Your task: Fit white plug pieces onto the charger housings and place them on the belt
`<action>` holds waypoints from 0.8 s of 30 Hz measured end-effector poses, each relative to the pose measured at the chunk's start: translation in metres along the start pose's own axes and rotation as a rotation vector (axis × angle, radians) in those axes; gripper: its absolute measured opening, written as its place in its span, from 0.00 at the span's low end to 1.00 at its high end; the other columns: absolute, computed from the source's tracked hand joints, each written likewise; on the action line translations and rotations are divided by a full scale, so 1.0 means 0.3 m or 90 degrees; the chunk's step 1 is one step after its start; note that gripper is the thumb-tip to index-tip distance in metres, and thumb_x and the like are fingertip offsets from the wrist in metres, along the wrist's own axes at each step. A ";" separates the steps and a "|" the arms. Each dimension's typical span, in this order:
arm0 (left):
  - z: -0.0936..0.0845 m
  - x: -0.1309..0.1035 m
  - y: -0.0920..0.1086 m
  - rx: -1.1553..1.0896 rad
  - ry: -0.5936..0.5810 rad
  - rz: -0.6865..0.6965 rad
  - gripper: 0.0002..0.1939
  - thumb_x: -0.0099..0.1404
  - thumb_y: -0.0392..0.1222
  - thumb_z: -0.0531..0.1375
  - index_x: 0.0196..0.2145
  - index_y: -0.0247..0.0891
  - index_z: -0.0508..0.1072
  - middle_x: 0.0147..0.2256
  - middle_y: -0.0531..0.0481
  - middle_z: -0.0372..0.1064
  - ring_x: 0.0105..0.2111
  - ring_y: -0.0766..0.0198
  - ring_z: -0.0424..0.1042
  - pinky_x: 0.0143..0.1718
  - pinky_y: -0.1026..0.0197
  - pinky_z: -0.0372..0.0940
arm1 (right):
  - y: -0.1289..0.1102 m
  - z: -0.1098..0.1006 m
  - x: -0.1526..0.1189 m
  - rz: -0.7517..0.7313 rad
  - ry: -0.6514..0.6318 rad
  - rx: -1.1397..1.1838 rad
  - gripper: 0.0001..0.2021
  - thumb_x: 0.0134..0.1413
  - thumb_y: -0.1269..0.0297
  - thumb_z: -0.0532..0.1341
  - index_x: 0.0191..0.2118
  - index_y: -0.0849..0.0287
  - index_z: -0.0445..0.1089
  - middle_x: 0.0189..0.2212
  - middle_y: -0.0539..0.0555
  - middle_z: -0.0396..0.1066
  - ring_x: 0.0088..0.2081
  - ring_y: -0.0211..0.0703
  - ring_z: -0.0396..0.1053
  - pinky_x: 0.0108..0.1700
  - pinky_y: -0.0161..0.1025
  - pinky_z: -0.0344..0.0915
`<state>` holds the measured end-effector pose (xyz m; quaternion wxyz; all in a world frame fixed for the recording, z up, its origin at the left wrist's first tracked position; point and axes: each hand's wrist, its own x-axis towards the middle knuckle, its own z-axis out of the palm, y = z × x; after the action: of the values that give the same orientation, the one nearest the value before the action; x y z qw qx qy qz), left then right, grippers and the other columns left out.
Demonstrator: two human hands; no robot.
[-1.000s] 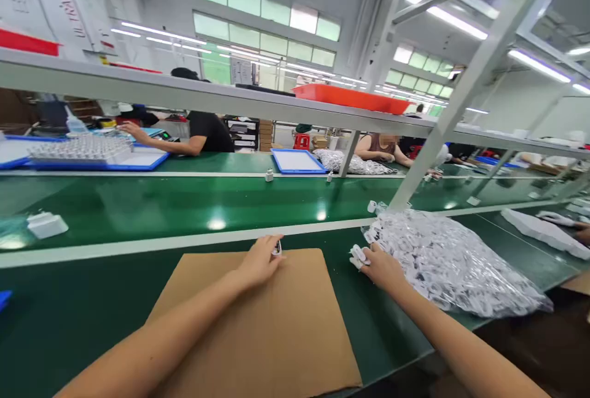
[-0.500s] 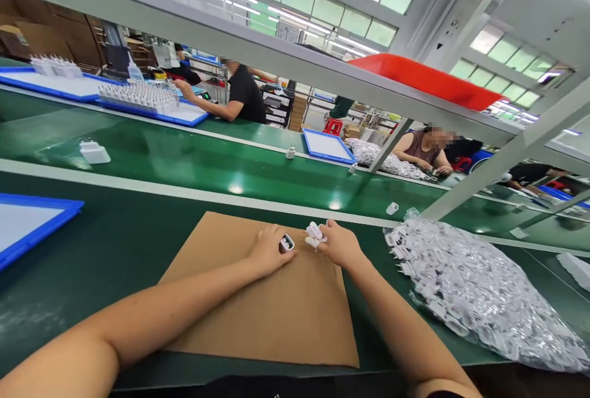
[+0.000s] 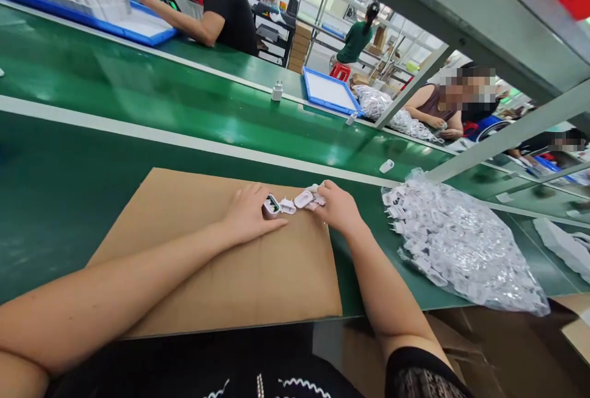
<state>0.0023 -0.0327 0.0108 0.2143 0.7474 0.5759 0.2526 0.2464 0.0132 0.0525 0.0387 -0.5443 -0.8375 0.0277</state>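
Over the upper part of a brown cardboard sheet, my left hand is closed around a white charger housing, its open end facing right and dark parts showing inside. Just right of it is a small white plug cover with pins; whether a finger touches it is unclear. My right hand pinches several small white plastic pieces at the sheet's upper right corner. A clear plastic bag full of white plug pieces lies on the green table to the right of my right arm.
Beyond the white rail runs a green conveyor belt with a loose white piece and a white charger. Blue trays stand on the far side, where other people sit. A slanted metal post rises at the right.
The view has tilted down and closer. My hands have come nearer each other, and a pinned plug cover now shows between them beside the housing.
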 end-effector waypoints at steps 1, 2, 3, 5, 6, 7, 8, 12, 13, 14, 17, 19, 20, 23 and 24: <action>-0.001 -0.004 -0.002 -0.014 0.003 0.005 0.20 0.57 0.50 0.67 0.44 0.42 0.71 0.48 0.45 0.72 0.53 0.45 0.68 0.55 0.45 0.61 | 0.016 -0.002 0.000 -0.001 0.025 0.041 0.09 0.58 0.64 0.63 0.43 0.57 0.78 0.39 0.53 0.68 0.33 0.41 0.65 0.32 0.37 0.54; -0.002 -0.008 -0.005 -0.025 0.007 0.010 0.19 0.57 0.46 0.65 0.45 0.42 0.70 0.48 0.45 0.72 0.53 0.46 0.68 0.56 0.45 0.61 | 0.031 -0.003 0.001 -0.006 0.051 0.088 0.09 0.58 0.66 0.63 0.42 0.58 0.78 0.37 0.52 0.66 0.33 0.41 0.64 0.33 0.37 0.55; -0.003 -0.012 -0.007 -0.035 0.009 0.019 0.18 0.56 0.42 0.63 0.46 0.42 0.70 0.48 0.45 0.72 0.53 0.47 0.68 0.57 0.45 0.61 | 0.043 -0.004 0.003 -0.012 0.075 0.140 0.09 0.57 0.65 0.63 0.42 0.58 0.79 0.35 0.51 0.65 0.32 0.40 0.63 0.34 0.37 0.56; -0.005 -0.015 -0.014 -0.055 0.014 0.043 0.17 0.56 0.40 0.60 0.45 0.42 0.70 0.48 0.46 0.73 0.53 0.48 0.68 0.57 0.45 0.61 | 0.058 -0.002 0.008 -0.020 0.100 0.269 0.11 0.57 0.61 0.65 0.44 0.58 0.79 0.33 0.50 0.64 0.32 0.40 0.63 0.36 0.38 0.59; -0.005 -0.015 -0.017 -0.065 0.020 0.055 0.16 0.58 0.40 0.59 0.45 0.42 0.71 0.47 0.46 0.73 0.52 0.48 0.69 0.57 0.45 0.61 | 0.060 0.000 0.012 -0.012 0.099 0.351 0.13 0.57 0.59 0.65 0.46 0.58 0.78 0.33 0.50 0.65 0.31 0.38 0.63 0.35 0.38 0.61; -0.004 -0.014 -0.020 -0.075 0.029 0.064 0.14 0.59 0.43 0.60 0.44 0.42 0.71 0.46 0.46 0.74 0.51 0.48 0.69 0.56 0.46 0.62 | 0.058 0.002 0.015 0.008 0.090 0.441 0.16 0.56 0.56 0.66 0.48 0.57 0.77 0.34 0.49 0.66 0.29 0.37 0.63 0.34 0.38 0.62; -0.002 -0.012 -0.022 -0.088 0.040 0.071 0.13 0.61 0.45 0.60 0.43 0.41 0.72 0.45 0.46 0.74 0.50 0.48 0.69 0.55 0.46 0.63 | 0.054 0.004 0.018 0.038 0.076 0.535 0.19 0.54 0.54 0.67 0.50 0.55 0.75 0.35 0.49 0.68 0.27 0.35 0.63 0.32 0.37 0.63; 0.006 -0.004 -0.032 -0.141 0.052 0.069 0.17 0.62 0.57 0.65 0.38 0.40 0.73 0.38 0.46 0.75 0.42 0.51 0.71 0.44 0.51 0.66 | 0.026 0.004 0.025 0.142 0.019 0.806 0.33 0.42 0.53 0.74 0.55 0.50 0.66 0.34 0.46 0.72 0.22 0.33 0.64 0.24 0.34 0.61; 0.008 -0.003 -0.034 -0.150 0.049 0.065 0.19 0.61 0.58 0.66 0.37 0.40 0.73 0.37 0.46 0.74 0.40 0.52 0.71 0.42 0.52 0.66 | 0.020 0.001 0.024 0.148 0.007 0.840 0.34 0.40 0.54 0.76 0.54 0.51 0.66 0.33 0.45 0.72 0.21 0.33 0.64 0.24 0.33 0.61; 0.009 -0.002 -0.035 -0.156 0.048 0.063 0.19 0.60 0.59 0.67 0.36 0.39 0.73 0.36 0.47 0.74 0.39 0.53 0.71 0.40 0.53 0.66 | 0.015 -0.003 0.023 0.149 -0.006 0.868 0.34 0.38 0.54 0.76 0.52 0.52 0.66 0.32 0.45 0.73 0.21 0.32 0.63 0.23 0.32 0.60; 0.012 -0.005 -0.037 -0.169 0.056 0.084 0.19 0.58 0.57 0.69 0.38 0.39 0.74 0.38 0.47 0.75 0.39 0.55 0.72 0.39 0.54 0.66 | 0.002 -0.016 0.016 0.150 -0.047 0.942 0.29 0.37 0.53 0.77 0.46 0.54 0.68 0.27 0.45 0.72 0.19 0.31 0.60 0.22 0.32 0.58; 0.012 -0.011 -0.035 -0.183 0.058 0.114 0.16 0.59 0.52 0.67 0.39 0.39 0.74 0.38 0.47 0.75 0.39 0.56 0.72 0.40 0.55 0.67 | -0.008 -0.021 0.008 0.160 -0.081 0.978 0.25 0.38 0.53 0.76 0.41 0.55 0.69 0.21 0.43 0.68 0.18 0.31 0.58 0.21 0.32 0.56; 0.011 -0.014 -0.033 -0.188 0.054 0.133 0.14 0.60 0.50 0.66 0.39 0.39 0.75 0.38 0.48 0.75 0.39 0.57 0.72 0.40 0.56 0.67 | -0.015 -0.023 0.003 0.167 -0.096 0.986 0.22 0.39 0.53 0.75 0.39 0.56 0.70 0.19 0.43 0.66 0.18 0.31 0.58 0.21 0.32 0.56; 0.008 -0.021 -0.026 -0.199 0.029 0.182 0.11 0.63 0.48 0.64 0.40 0.39 0.76 0.36 0.49 0.75 0.37 0.58 0.72 0.39 0.57 0.66 | -0.050 -0.020 -0.015 0.169 -0.113 0.950 0.17 0.41 0.59 0.73 0.37 0.57 0.72 0.19 0.44 0.67 0.19 0.32 0.60 0.23 0.32 0.58; 0.007 -0.023 -0.024 -0.201 0.020 0.190 0.12 0.63 0.48 0.64 0.40 0.39 0.76 0.36 0.49 0.76 0.37 0.59 0.72 0.39 0.57 0.66 | -0.065 -0.019 -0.022 0.157 -0.106 0.922 0.16 0.40 0.61 0.72 0.37 0.58 0.73 0.22 0.46 0.69 0.20 0.32 0.61 0.23 0.32 0.59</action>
<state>-0.0032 -0.0376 0.0038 0.2801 0.7775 0.4154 0.3801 0.2318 -0.0008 0.0596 0.3209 -0.4686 -0.5424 0.6190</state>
